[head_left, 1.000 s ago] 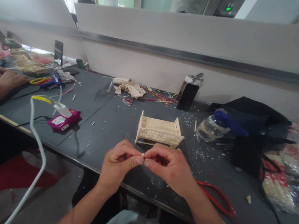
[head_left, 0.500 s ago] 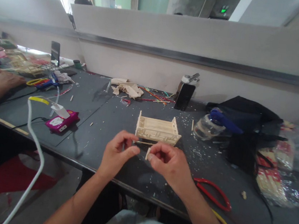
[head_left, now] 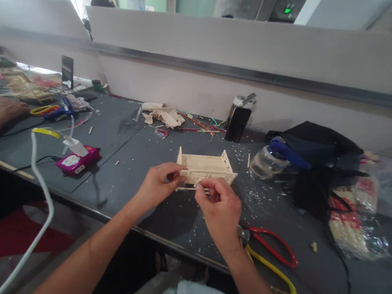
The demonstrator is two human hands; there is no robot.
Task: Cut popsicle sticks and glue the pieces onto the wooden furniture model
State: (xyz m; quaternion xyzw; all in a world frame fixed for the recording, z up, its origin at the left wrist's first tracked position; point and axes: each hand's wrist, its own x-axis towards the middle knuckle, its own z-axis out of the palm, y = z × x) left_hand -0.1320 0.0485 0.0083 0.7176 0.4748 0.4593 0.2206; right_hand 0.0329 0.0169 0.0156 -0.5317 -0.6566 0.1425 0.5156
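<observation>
A small bed-like frame (head_left: 208, 163) of pale wooden sticks stands on the dark table in front of me. At its left front corner, my left hand (head_left: 160, 183) has thumb and forefinger closed on the frame's edge. My right hand (head_left: 220, 208) is pinched against the front rail, holding a short wooden stick (head_left: 197, 183), mostly hidden by the fingertips. Just right of that wrist lie pliers (head_left: 273, 241) with one red and one yellow handle, partly covered by my forearm.
A phone (head_left: 238, 124) leans upright at the back. To the right are a clear jar (head_left: 268, 164), a black bag (head_left: 318, 142) and bagged sticks (head_left: 346, 221). At left sit a magenta power block (head_left: 78, 161), a white cable (head_left: 44, 186) and another person's hands (head_left: 5, 109).
Both hands have moved forward to the stick frame. My left thumb and forefinger have closed on its corner, and my right hand has brought the short wooden stick to its front. More of the pliers shows.
</observation>
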